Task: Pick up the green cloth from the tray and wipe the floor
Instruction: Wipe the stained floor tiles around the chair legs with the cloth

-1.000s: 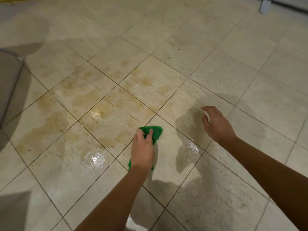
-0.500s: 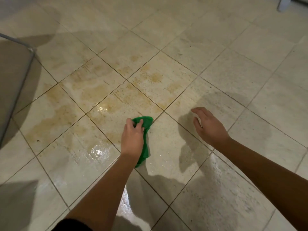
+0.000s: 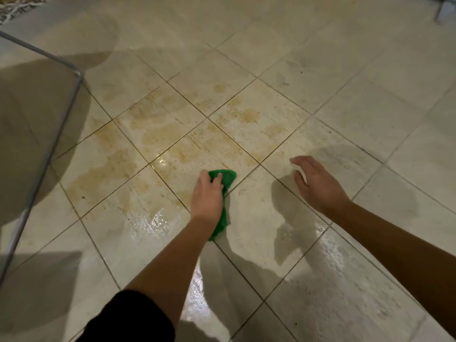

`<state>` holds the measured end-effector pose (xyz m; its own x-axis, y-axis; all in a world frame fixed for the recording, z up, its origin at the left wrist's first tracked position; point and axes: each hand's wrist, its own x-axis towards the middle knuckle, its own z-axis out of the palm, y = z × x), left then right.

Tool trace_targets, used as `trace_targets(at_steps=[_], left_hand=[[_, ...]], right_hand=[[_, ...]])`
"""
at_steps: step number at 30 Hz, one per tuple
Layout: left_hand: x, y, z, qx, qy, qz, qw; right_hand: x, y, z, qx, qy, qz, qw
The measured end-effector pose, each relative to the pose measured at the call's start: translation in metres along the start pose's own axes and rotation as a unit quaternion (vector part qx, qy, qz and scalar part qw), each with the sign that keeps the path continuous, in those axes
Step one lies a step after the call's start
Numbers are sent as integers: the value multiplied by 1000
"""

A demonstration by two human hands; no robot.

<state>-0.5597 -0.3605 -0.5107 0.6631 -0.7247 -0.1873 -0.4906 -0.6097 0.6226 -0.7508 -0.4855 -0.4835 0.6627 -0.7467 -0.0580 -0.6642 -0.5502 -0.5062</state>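
My left hand (image 3: pixel 206 196) presses a bunched green cloth (image 3: pixel 225 178) flat onto the beige tiled floor (image 3: pixel 320 90), fingers curled over it. The cloth shows beyond the fingertips and trails back under the wrist. It lies at the near edge of a patch of brown stains (image 3: pixel 172 137) spread over several tiles. My right hand (image 3: pixel 317 185) hovers just above the floor to the right, fingers apart, holding nothing. No tray is in view.
A thin grey metal frame (image 3: pixel 55 124) with a clear panel stands at the left. Wet shiny streaks (image 3: pixel 155 223) cover the tiles close to me. A furniture leg (image 3: pixel 441 11) is at the top right, and a fringed rug edge (image 3: pixel 14 8) at the top left.
My left hand has slid the cloth forward and left across the tile toward the brown stains. My right hand has kept its place beside it.
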Motion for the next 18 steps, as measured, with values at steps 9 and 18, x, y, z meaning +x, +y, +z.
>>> trace_targets(at_steps=[9,18], left_hand=[[-47,-29,4,44,-75,71,994],[-23,-69,-46,-16,44,-88,995]], right_hand=[[7,-12,6,-10,-11,-14,1000],[14,-33,15,-22,-35,-52,998]])
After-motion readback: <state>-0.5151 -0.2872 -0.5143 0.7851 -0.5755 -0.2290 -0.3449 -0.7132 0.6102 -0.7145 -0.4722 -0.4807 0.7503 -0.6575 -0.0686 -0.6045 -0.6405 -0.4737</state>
